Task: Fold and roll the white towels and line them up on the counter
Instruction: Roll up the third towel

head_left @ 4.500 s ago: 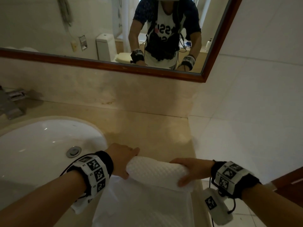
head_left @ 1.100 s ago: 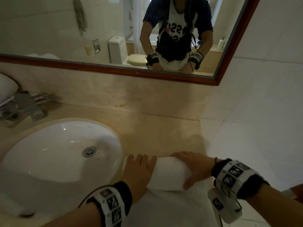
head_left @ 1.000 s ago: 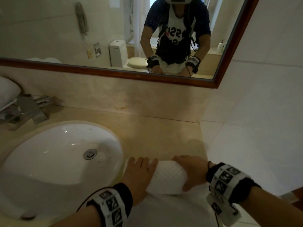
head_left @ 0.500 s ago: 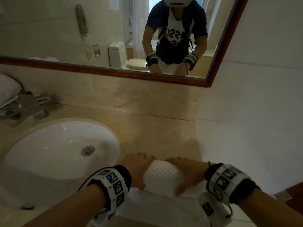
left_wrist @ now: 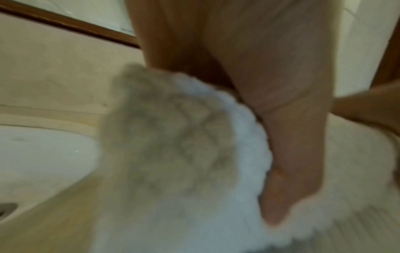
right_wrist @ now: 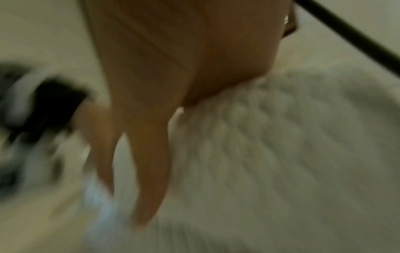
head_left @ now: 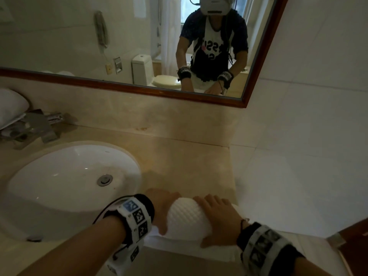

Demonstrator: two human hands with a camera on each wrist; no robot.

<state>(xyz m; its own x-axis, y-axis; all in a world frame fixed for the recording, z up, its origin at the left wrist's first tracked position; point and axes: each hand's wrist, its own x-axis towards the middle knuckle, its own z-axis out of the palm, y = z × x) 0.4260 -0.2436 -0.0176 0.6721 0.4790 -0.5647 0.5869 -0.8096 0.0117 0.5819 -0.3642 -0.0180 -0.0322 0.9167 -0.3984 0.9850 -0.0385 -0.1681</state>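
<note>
The towel [head_left: 188,218] is white with a waffle weave; the tabletop [head_left: 179,156] is beige marble, the sink [head_left: 59,176] white, the mirror frame [head_left: 119,86] reddish-brown.

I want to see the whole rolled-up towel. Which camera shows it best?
The head camera: the towel roll lies between the left hand and the right hand, edges clear. The left wrist view shows only a blurred end, the right wrist view a blurred waffle side.

Towel roll [head_left: 188,219] is lying at the bench [head_left: 179,156] front edge, right of the sink [head_left: 59,196]. Left hand [head_left: 161,208] and right hand [head_left: 221,218] are flanking it. Faucet [head_left: 39,126] is sitting behind the sink, mirror [head_left: 119,36] above.
</note>
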